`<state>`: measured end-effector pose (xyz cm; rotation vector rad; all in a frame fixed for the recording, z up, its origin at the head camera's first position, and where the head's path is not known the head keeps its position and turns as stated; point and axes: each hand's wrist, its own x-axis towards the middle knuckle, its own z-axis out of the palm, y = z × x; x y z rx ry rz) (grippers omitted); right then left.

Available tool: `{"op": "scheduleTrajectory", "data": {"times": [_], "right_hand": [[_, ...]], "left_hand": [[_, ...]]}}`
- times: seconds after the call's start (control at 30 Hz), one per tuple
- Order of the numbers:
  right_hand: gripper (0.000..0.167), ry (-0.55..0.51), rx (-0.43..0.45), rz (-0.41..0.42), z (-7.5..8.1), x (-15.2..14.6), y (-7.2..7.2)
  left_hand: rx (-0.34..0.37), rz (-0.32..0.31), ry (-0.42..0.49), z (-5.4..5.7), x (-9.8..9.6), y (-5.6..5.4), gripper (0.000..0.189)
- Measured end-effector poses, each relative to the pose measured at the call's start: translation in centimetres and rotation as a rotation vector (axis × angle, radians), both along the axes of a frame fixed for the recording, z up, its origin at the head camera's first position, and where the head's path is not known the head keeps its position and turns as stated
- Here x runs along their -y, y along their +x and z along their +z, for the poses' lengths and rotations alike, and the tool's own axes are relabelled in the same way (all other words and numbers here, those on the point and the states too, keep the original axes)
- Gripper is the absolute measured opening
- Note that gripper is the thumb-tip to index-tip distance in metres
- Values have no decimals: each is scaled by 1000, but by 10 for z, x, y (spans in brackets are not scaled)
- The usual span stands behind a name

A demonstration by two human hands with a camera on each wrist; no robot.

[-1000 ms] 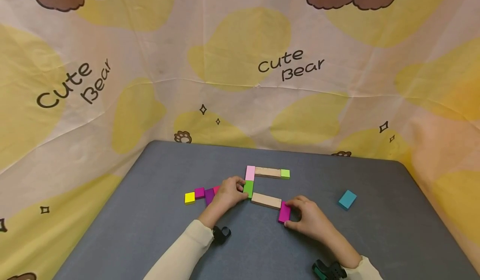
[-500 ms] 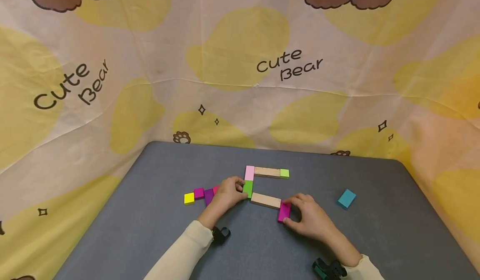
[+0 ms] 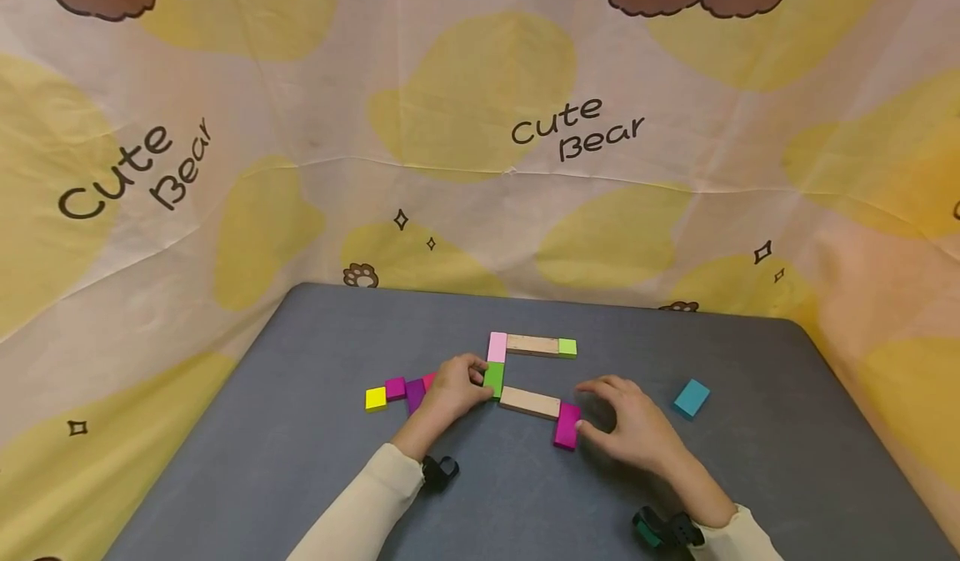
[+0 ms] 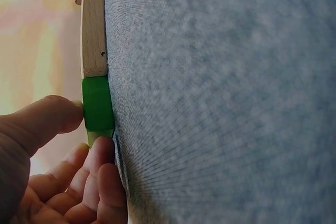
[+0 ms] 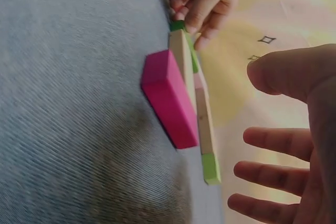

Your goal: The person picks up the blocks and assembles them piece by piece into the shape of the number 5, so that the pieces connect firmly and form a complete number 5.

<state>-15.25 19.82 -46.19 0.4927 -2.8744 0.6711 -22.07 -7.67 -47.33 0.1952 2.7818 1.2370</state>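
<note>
The right hand (image 3: 633,423) is spread wide, its thumb just beside one magenta block (image 3: 567,426), while the left hand (image 3: 453,384) pinches one green block (image 3: 493,379) between thumb and curled fingers. I count two wooden blocks (image 3: 529,402), one pink block (image 3: 497,347) and one lime block (image 3: 567,347) between or beyond the hands, four coloured blocks (image 3: 376,399) left of the left hand, one blue block (image 3: 691,398) past the right.

Gray tabletop (image 3: 637,361), pale cloth backdrop (image 3: 450,144) (lettered "Cute Bear")
</note>
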Motion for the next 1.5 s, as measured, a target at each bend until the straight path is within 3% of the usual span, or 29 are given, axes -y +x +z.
{"op": "scheduleTrajectory", "data": {"times": [0.63, 1.17, 1.5], "right_hand": [[45, -75, -11, -42, 15, -39, -7], [49, -84, -52, -154, 10, -83, -9], [59, -62, 10, -223, 3, -108, -9]], "left_hand": [[15, 2, 10, 1, 0, 1, 35], [29, -1, 3, 1, 0, 1, 35], [21, -2, 4, 2, 0, 1, 35]]}}
